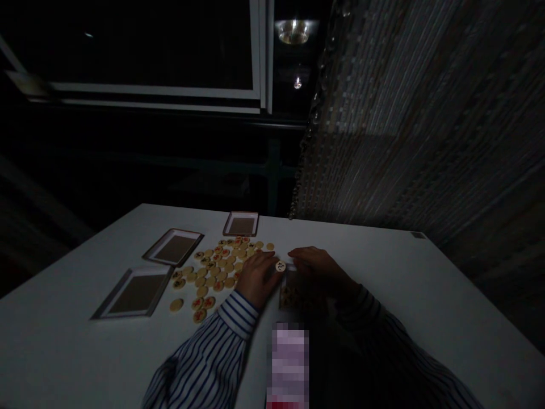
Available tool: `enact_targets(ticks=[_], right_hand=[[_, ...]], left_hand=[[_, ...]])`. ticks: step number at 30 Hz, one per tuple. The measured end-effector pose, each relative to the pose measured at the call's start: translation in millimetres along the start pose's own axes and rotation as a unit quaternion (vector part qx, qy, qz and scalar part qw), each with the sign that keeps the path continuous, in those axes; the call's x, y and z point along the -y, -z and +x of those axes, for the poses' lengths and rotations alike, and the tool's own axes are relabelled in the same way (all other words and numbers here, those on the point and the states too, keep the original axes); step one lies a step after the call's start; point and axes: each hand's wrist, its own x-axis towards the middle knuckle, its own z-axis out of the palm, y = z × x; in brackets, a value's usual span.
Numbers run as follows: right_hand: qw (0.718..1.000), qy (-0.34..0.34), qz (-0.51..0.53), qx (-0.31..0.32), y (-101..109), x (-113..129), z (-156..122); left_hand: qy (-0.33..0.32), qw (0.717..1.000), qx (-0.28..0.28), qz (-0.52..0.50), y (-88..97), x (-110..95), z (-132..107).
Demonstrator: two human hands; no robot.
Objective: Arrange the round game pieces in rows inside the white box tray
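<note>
Table (409, 284) ran wide past right hand (317, 267), finger state couldn't tell; left hand's (257, 278) fingers clamped disc (280, 266) near tray (291, 277) edge.

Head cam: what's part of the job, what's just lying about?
Job, apparently:
- black-marked disc, at left hand
- tray by right hand, discs inside
- loose discs
- probably three other trays, untouched

Background:
- strand curtain
- white window frame
</note>
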Motion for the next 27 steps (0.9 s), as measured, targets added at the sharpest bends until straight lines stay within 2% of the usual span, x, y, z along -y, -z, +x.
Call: enact_targets(ticks=[8,13,27], right_hand=[[0.999,-0.032,0.01,-0.001,1,-2,-7],[0.999,-0.028,0.023,-0.006,-3,-8,-10],[0.997,-0.038,0.05,0.032,1,-12,-18]], left_hand=[[0.013,1.0,0.009,-0.007,-7.9,-8,-1],[0.002,1.0,0.006,-0.021,-14.2,-11,-1],[0.015,0.998,-0.011,-0.055,-28.2,-19,-7]])
